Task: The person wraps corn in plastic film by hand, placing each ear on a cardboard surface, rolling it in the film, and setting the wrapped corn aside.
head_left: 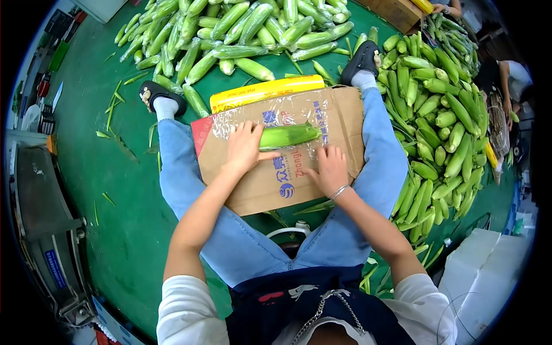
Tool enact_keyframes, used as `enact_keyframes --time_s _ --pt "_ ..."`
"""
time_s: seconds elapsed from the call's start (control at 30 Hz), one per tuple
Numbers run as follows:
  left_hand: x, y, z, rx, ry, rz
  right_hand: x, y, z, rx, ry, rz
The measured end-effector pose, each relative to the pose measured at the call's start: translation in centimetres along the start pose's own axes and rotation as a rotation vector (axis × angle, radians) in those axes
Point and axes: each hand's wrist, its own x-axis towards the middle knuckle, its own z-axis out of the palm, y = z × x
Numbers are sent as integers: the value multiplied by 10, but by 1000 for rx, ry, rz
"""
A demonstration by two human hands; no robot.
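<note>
A green ear of corn in its husk (290,135) lies crosswise on a flat cardboard sheet (253,192) resting over my thighs. Clear cling film (296,112) is spread on the sheet around the corn. My left hand (246,146) is at the corn's left end, fingers extended and the thumb stretched out below it. Just below the corn's right end, my right hand (332,169) rests on the film with its fingers apart. At the sheet's far edge sits a yellow cling film roll or box (267,92).
Film-wrapped corn (247,29) is heaped on the green floor (123,184) ahead. A large pile of unwrapped corn (437,126) stands right of my leg. Another person (509,80) sits beyond it. A white foam box (477,264) is at lower right; a machine (49,230) stands left.
</note>
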Motion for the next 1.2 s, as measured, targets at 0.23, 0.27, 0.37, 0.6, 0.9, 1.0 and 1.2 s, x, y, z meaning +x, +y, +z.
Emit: enact_keyframes --time_s 0.23,0.27,0.37,0.6,0.9,1.0,1.2 --pt "-24 -2 2 12 -75 94 57 71 -42 29 456 145" --pt "-32 5 3 8 -75 92 60 70 -56 181 388 245" --pt "-50 20 3 -29 -94 57 9 62 -35 365 133 12" --pt "-79 44 -3 -218 -216 7 -15 63 -49 715 7 478" --pt "-64 25 -4 -274 28 -170 30 -13 15 150 -96 -103" --pt "-40 21 -5 59 233 24 117 -28 9 -93 -133 -142" --pt "-6 -1 15 -21 82 42 161 -32 61 501 -931 -390"
